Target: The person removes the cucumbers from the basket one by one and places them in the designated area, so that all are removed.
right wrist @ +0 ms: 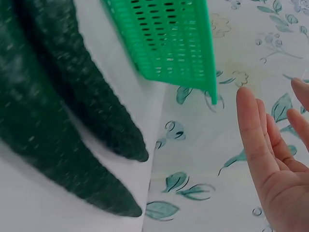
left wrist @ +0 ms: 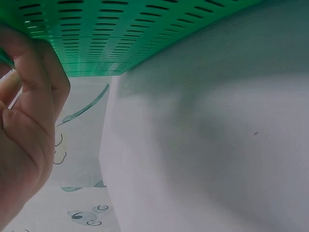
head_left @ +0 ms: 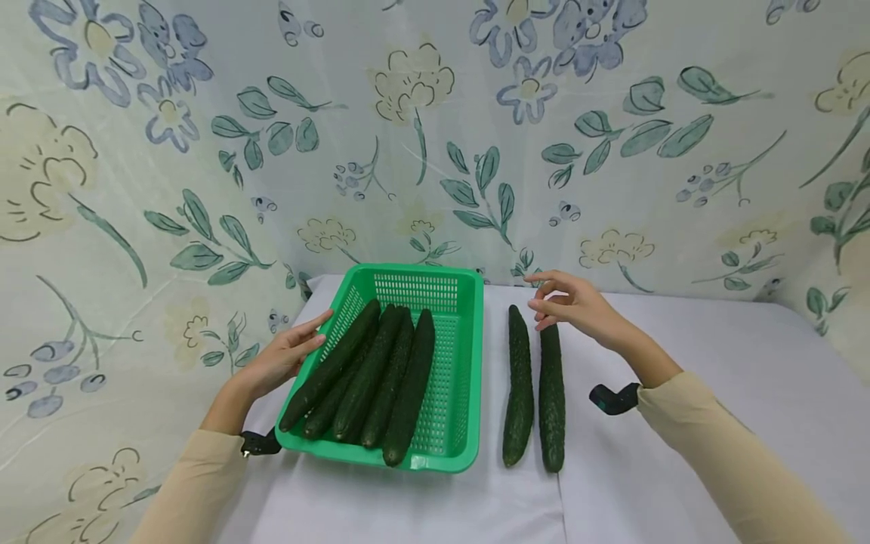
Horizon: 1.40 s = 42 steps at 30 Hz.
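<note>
Plainly, a rectangular green plastic basket [head_left: 438, 462] holds several long dark-green cucumbers [head_left: 367, 374], with two loose bumpy cucumbers [head_left: 519, 385] lying just to its right.

The loose pair lies near-parallel on the white cloth-covered table [head_left: 741, 393]. A light, even hold on the rim should steady the basket best, and a cucumber this long would probably balance best if held around its middle. The left hand [head_left: 288, 355] curls its fingers at the basket's left rim, gripping it; the right hand [head_left: 574, 306] hovers above the pair's far ends, fingers loosely parted, holding nothing, forearm slanting in from the right.
</note>
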Available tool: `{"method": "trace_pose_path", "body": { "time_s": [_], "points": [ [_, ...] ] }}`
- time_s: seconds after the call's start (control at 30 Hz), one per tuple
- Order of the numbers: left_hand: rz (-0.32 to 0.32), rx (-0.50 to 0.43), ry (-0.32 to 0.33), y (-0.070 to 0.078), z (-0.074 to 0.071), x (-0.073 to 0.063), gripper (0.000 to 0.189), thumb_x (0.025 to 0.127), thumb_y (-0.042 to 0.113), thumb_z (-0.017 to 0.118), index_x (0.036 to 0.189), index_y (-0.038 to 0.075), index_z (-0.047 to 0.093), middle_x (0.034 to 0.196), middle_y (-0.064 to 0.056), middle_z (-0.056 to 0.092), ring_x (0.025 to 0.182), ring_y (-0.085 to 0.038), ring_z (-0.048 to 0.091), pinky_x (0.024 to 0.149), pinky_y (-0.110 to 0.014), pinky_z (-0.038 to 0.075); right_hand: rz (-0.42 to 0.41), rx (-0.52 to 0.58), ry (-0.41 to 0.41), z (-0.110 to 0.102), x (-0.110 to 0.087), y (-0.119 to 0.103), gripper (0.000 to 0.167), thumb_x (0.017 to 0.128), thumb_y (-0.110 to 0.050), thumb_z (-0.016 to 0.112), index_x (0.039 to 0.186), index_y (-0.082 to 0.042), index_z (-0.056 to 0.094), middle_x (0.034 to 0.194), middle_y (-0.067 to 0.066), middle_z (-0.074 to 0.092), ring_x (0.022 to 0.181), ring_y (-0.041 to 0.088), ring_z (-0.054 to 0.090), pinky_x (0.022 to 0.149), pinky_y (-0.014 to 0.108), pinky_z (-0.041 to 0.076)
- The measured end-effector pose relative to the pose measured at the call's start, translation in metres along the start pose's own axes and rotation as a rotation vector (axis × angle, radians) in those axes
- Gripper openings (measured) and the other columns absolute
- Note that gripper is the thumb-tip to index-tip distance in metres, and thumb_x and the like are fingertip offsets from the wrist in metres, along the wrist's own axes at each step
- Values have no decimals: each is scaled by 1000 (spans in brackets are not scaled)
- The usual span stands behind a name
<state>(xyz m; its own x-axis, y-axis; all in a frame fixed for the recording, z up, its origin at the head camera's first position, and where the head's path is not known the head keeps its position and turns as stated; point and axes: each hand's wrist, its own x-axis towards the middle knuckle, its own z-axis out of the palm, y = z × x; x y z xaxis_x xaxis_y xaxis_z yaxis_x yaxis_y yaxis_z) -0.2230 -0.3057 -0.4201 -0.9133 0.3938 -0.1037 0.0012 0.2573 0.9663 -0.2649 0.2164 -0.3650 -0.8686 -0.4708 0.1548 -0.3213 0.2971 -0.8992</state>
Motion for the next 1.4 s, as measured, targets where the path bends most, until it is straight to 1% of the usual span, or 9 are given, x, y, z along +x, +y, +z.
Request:
{"method": "trace_pose_path", "body": {
  "time_s": [0.1, 0.23, 0.47, 0.63, 0.87, 0.9, 1.0, 1.2, 1.4],
  "points": [
    [-2, 4, 2, 0, 0, 0, 58, 108, 28, 47, 161, 24, 23, 90, -4, 44, 48, -12, 24, 49, -32, 30, -31, 4, -8, 5, 8, -7, 48, 100, -16, 64, 143, -3, 49, 107, 23, 56, 81, 33, 71, 79, 36, 57],
    [0, 11, 3, 0, -1, 1, 58, 108, 29, 47, 161, 23, 23, 67, 3, 30, 46, -11, 22, 47, -30, 29, -36, 53, -23, 13, 21, -16, 49, 99, -16, 65, 144, -3, 49, 108, 23, 55, 82, 35, 70, 80, 40, 57],
    [-8, 2, 1, -1, 0, 0, 58, 108, 28, 46, 161, 24, 23, 75, -1, 34, 50, -11, 27, 51, -27, 35, -22, 107, -51, 30, 43, -29, 49, 98, -15, 67, 143, -4, 51, 111, 25, 56, 84, 36, 70, 81, 47, 56],
    [2, 7, 2, -2, 0, 0, 57, 108, 27, 46, 161, 23, 23, 79, -4, 33, 48, -11, 25, 49, -35, 28, -42, 125, -74, 42, 54, -35, 45, 99, -13, 65, 141, -4, 53, 112, 27, 54, 86, 40, 70, 80, 52, 56],
    [7, 11, 17, -2, -1, 0, 58, 108, 28, 47, 161, 23, 24, 108, -12, 44, 46, -13, 20, 46, -28, 29, -33, 206, -150, 58, 70, -39, 48, 100, -10, 63, 144, -1, 49, 112, 25, 52, 92, 48, 62, 81, 56, 54],
    [8, 13, 18, -1, 0, 0, 58, 108, 28, 47, 161, 23, 25, 99, -10, 42, 46, -13, 20, 46, -28, 29, -28, 204, -158, 60, 72, -39, 48, 100, -10, 63, 145, 0, 47, 113, 24, 53, 92, 46, 63, 81, 55, 54],
    [11, 10, 16, -1, 0, -1, 57, 108, 27, 47, 161, 22, 24, 96, -8, 40, 46, -13, 21, 46, -29, 28, -15, 206, -181, 68, 77, -39, 50, 101, -8, 61, 146, 3, 44, 113, 24, 53, 92, 43, 63, 82, 56, 54],
    [15, -1, 5, -1, -1, -1, 57, 109, 26, 46, 161, 21, 23, 102, -12, 40, 47, -13, 21, 47, -31, 28, 27, 210, -194, 85, 86, -37, 49, 101, -6, 60, 146, 5, 43, 112, 24, 54, 89, 28, 66, 78, 47, 57],
    [8, 5, 10, -1, -1, 0, 57, 108, 27, 47, 161, 22, 24, 79, -4, 35, 46, -13, 21, 46, -29, 29, 124, 227, -205, 104, 89, -38, 46, 100, -6, 61, 143, 2, 47, 116, 25, 52, 97, 41, 63, 80, 48, 56]
  ]
}}
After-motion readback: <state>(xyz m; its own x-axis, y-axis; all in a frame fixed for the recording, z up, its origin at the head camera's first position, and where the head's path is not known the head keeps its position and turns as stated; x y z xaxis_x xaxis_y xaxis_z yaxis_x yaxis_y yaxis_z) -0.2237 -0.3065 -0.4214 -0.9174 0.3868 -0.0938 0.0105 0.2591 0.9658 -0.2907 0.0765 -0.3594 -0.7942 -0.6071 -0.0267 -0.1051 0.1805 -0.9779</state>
